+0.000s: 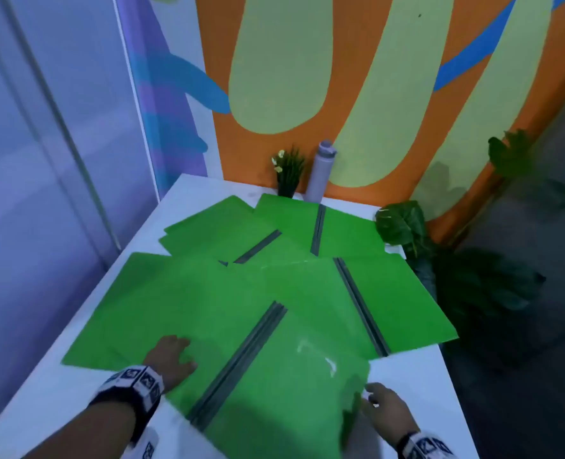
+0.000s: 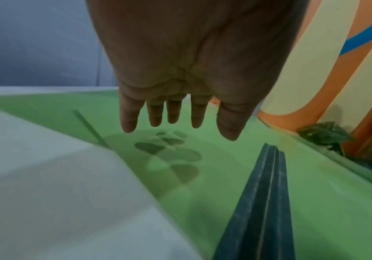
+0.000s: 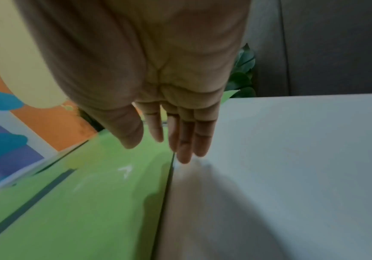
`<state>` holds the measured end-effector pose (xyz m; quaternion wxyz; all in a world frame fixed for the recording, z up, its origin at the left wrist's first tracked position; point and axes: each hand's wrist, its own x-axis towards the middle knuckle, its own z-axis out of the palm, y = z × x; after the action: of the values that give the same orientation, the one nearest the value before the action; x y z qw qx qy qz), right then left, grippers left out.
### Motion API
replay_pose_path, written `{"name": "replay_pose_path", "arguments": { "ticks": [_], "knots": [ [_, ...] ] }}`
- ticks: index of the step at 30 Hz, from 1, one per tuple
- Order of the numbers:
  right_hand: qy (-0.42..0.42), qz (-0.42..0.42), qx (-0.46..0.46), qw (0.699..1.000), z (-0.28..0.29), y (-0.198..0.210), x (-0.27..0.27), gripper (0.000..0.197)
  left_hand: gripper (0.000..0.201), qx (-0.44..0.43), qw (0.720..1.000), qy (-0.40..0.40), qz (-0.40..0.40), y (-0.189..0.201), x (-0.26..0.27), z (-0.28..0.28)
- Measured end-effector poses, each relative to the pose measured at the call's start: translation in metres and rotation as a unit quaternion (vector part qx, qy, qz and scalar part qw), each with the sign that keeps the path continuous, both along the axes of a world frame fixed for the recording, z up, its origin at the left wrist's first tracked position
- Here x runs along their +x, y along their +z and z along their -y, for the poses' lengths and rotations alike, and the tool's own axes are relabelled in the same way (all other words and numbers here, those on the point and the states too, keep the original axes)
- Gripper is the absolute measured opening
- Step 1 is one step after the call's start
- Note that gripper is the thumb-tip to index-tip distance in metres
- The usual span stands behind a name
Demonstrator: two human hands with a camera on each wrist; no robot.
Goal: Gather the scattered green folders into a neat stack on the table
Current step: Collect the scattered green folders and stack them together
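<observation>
Several open green folders with grey spines lie fanned and overlapping across the white table (image 1: 75,392). The nearest folder (image 1: 268,392) lies askew in front of me, its spine (image 2: 258,202) running diagonally. My left hand (image 1: 172,354) is over its left flap (image 2: 202,176), fingers (image 2: 174,112) straight and spread, just above the surface with their shadows beneath. My right hand (image 1: 382,405) is at that folder's right edge (image 3: 169,176), fingers (image 3: 187,140) straight and together, tips by the table. That edge looks slightly raised. Another folder (image 1: 390,303) lies to the right, two more (image 1: 215,226) (image 1: 340,230) behind.
At the table's far edge, against the painted wall, stand a small potted plant (image 1: 287,173) and a lilac bottle (image 1: 321,173). A leafy plant (image 1: 403,223) sits off the far right corner. Bare white table (image 3: 292,158) shows to the right of my right hand.
</observation>
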<state>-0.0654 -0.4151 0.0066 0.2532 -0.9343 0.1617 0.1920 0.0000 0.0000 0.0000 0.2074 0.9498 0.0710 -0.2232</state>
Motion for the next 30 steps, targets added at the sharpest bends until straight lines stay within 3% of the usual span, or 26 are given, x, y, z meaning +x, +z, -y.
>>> {"name": "replay_pose_path", "arguments": {
  "ticks": [4, 8, 12, 16, 18, 22, 25, 27, 30],
  "knots": [
    [-0.081, -0.040, 0.032, 0.995, -0.006, -0.015, 0.006, 0.049, 0.075, 0.019, 0.999, -0.022, -0.033, -0.012, -0.008, 0.024],
    [-0.139, -0.055, 0.108, 0.983, -0.011, -0.027, 0.012, 0.044, 0.095, 0.062, 0.996, -0.046, -0.046, -0.025, -0.025, 0.048],
    [-0.175, -0.026, 0.166, 0.970, -0.015, -0.034, 0.021, 0.019, 0.101, 0.098, 0.993, -0.042, -0.040, -0.033, -0.039, 0.060],
    [-0.175, 0.053, 0.256, 0.949, -0.003, -0.037, 0.035, 0.019, 0.100, 0.042, 0.998, -0.001, -0.051, -0.025, -0.036, 0.059],
    [-0.175, 0.096, 0.283, 0.938, -0.004, -0.012, 0.044, 0.020, 0.099, -0.015, 0.999, 0.022, -0.026, -0.010, -0.031, 0.060],
    [-0.154, 0.206, 0.343, 0.904, -0.008, 0.046, 0.065, 0.034, 0.072, -0.135, 0.979, 0.080, 0.129, 0.038, -0.020, 0.072],
    [-0.145, 0.272, 0.408, 0.859, -0.011, 0.078, 0.079, 0.011, 0.058, -0.212, 0.948, 0.088, 0.221, 0.083, -0.016, 0.089],
    [-0.139, 0.292, 0.448, 0.833, -0.018, 0.095, 0.092, 0.018, 0.037, -0.238, 0.934, 0.095, 0.248, 0.108, -0.014, 0.100],
    [-0.113, 0.285, 0.436, 0.846, -0.026, 0.099, 0.113, 0.021, 0.011, -0.243, 0.916, 0.138, 0.289, 0.129, -0.004, 0.103]
  ]
}}
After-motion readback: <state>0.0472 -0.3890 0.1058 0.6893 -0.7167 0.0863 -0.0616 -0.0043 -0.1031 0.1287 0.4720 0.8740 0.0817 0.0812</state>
